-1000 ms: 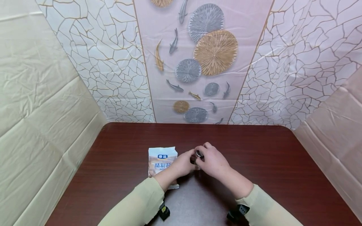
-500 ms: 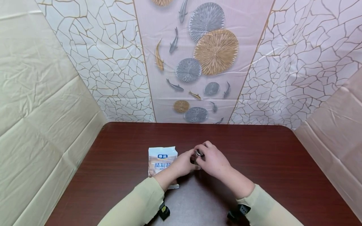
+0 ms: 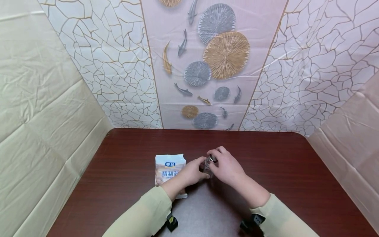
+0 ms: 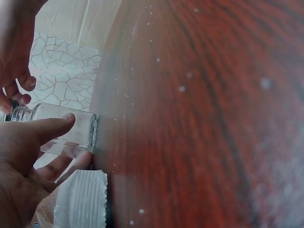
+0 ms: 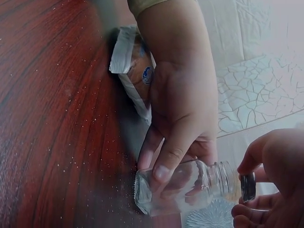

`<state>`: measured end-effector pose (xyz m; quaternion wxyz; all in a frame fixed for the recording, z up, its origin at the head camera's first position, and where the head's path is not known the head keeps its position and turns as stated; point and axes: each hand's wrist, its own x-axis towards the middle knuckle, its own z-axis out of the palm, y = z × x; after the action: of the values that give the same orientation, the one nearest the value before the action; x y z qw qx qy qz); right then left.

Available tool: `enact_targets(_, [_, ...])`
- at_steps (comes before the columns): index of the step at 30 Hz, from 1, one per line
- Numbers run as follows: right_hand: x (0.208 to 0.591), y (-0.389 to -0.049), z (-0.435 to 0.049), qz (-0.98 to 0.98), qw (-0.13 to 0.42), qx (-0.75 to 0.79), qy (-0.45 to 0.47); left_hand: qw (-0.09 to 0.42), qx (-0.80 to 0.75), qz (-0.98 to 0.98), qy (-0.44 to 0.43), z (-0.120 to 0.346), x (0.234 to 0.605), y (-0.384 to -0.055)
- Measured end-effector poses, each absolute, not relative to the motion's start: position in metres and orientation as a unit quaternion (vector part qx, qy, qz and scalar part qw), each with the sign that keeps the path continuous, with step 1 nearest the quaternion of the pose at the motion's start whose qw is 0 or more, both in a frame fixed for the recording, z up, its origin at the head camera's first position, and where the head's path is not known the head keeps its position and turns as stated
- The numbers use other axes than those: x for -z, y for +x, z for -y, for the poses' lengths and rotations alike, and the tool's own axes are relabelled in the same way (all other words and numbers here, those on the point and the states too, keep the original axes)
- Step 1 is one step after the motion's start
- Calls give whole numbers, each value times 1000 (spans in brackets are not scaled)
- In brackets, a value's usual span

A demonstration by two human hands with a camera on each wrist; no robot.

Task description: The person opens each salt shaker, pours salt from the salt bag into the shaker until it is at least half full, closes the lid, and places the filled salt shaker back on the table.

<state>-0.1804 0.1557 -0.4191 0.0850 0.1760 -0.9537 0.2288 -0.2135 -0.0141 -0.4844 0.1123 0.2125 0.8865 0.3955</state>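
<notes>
A small clear glass jar [image 5: 202,183] stands on the table in front of me, its threaded neck bare in the right wrist view. My left hand [image 3: 193,171] grips the jar's body, with the thumb on one side and fingers on the other. My right hand [image 3: 227,168] pinches a dark cap [image 5: 247,187] between thumb and fingers. The cap is just off the jar's mouth, with its far side hidden by the fingers. Beside my left hand lies a bag of salt [image 3: 168,168] with blue Chinese print, partly covered by my left forearm.
The dark red-brown wooden table [image 3: 275,171] has rounded far corners. Behind it hangs a patterned cloth [image 3: 204,82] with fish and discs. Plain beige cloth [image 3: 44,131] walls in the left and right sides.
My right hand has shifted slightly up and to the right, and the cap has come away from the jar's neck. The left hand and the salt bag stay put.
</notes>
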Motion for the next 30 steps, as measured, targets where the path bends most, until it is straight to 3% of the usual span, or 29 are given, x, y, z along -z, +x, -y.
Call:
enact_targets(23, [428,-182,-174,958,102,-221,152,105,-404,-885,207,14,485,-213])
enact_targets(30, [433,-184,-179,967,72,-204,136,106,-402,-886,207,14,484,-213])
